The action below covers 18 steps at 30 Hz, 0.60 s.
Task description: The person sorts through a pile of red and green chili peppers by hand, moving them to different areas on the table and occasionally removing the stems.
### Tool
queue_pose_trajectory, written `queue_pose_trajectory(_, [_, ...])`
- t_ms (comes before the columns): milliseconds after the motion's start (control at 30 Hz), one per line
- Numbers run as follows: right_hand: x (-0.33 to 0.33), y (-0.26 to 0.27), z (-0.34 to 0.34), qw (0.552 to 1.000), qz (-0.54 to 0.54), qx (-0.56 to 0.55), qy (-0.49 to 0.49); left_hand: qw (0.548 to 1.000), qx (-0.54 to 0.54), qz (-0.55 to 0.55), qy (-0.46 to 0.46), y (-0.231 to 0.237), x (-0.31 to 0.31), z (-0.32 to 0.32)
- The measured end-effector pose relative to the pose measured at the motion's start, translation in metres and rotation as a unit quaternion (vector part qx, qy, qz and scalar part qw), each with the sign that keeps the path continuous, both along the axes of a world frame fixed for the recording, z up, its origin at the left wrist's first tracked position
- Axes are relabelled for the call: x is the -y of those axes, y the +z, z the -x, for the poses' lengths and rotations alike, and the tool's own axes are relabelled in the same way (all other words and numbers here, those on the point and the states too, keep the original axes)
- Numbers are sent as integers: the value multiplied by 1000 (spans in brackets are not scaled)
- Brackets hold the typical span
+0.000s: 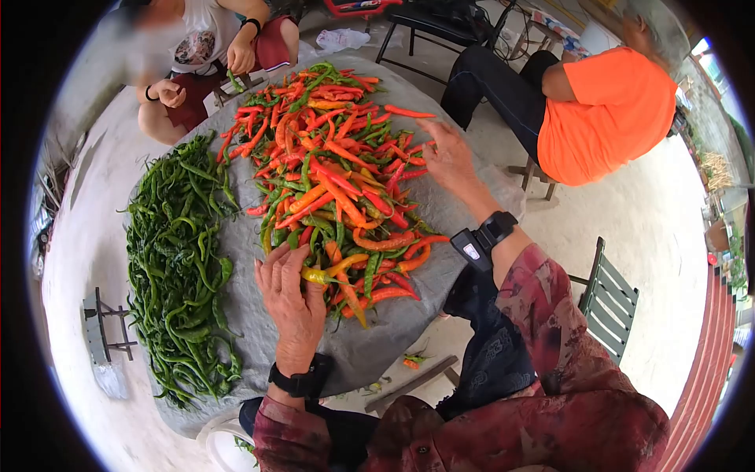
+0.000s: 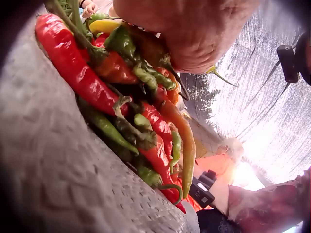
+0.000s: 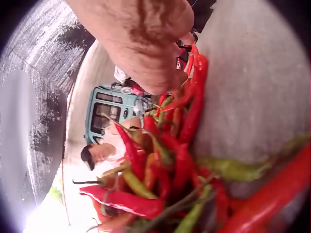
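Observation:
A mixed heap of red, orange and green chili peppers (image 1: 338,165) covers the middle of a grey sheet-covered table (image 1: 255,346). At the heap's near edge, my left hand (image 1: 291,307) pinches a yellow-green chili pepper (image 1: 316,275) between thumb and fingers, its stem pointing right. In the left wrist view, a green stem (image 2: 223,76) sticks out from beneath that hand. My right hand (image 1: 452,161) hovers at the heap's right edge, fingers stretched toward a red chili pepper (image 1: 409,112). Seen from the right wrist, its fingertips are mostly hidden behind the back of the hand.
A long pile of green chili peppers (image 1: 177,267) lies along the left side of the table. Across from me, a seated person (image 1: 212,47) holds a green pepper. Another person in an orange shirt (image 1: 605,118) sits at the right. A green folding chair (image 1: 609,299) stands nearby.

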State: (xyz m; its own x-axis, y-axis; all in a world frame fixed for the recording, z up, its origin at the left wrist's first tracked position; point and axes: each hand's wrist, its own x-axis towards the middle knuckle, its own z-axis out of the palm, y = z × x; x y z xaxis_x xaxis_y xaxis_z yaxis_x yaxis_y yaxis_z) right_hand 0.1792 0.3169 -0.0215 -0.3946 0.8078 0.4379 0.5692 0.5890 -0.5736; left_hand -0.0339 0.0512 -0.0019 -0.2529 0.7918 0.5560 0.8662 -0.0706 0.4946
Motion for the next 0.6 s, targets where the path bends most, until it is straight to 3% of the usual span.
queue_pose_trajectory(33, [-4, -4, -1, 987, -67, 143, -29, 1000, 4, 3, -1, 0, 0, 0])
queue_pose_trajectory(67, [-6, -10, -2, 987, -67, 143, -29, 1000, 9, 7, -1, 0, -1, 0])
queue_pose_trajectory(133, [-1, -14, 0, 955, 41, 292, 29, 1000, 6, 5, -3, 0, -1, 0])
queue_pose_trajectory(267, [-11, -14, 13, 949, 36, 314, 18, 1000, -3, 3, -6, -2, -2, 1])
queue_pose_trajectory(333, [-23, -10, 18, 940, 107, 322, 34, 1000, -5, 5, -3, 2, -2, -1])
queue_pose_trajectory(433, [-26, -2, 23, 928, 126, 349, 36, 1000, -3, 6, -3, 4, -2, -4])
queue_pose_trajectory(600, [-21, 4, 25, 917, 92, 388, 18, 1000, -2, 3, -10, 3, -2, -3])
